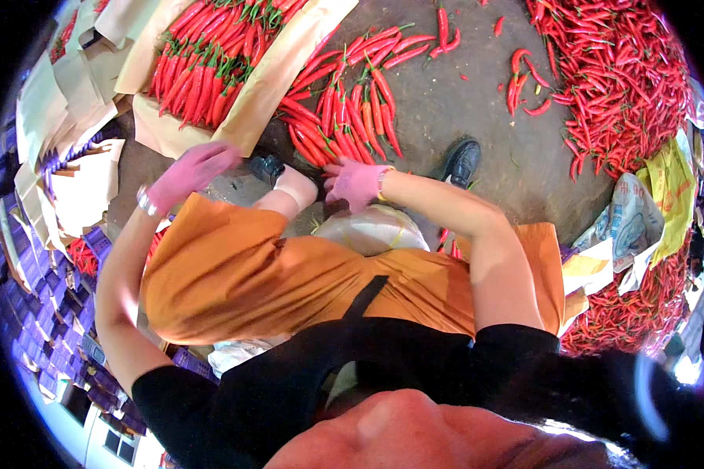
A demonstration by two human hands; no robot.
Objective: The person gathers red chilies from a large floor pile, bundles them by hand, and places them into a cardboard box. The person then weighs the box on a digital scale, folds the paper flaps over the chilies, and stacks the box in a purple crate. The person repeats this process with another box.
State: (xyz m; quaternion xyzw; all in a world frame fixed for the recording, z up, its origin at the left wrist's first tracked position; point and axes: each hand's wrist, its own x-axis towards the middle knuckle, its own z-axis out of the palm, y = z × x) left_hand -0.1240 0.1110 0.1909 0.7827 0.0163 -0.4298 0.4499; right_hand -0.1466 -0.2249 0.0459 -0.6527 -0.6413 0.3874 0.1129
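Observation:
My left hand (pixel 195 176), in a pink glove, is beside the near corner of a brown paper lining (pixel 246 117). Its fingers are smeared by motion, and I cannot tell what they hold. Inside the paper lie red chili peppers (pixel 192 86) in neat rows, green stems together. My right hand (pixel 355 183), also gloved in pink, rests its spread fingers at the near end of a loose pile of red chilies (pixel 352 117) on the floor. Nothing shows gripped in it.
A large heap of chilies (pixel 618 78) covers the far right floor, with a few strays beside it. White and yellow sacks (pixel 630 219) stand at the right, near more chilies (pixel 633 305). Purple crates (pixel 47 313) and paper sheets (pixel 62 102) line the left. My shoe (pixel 462 160) is on the floor.

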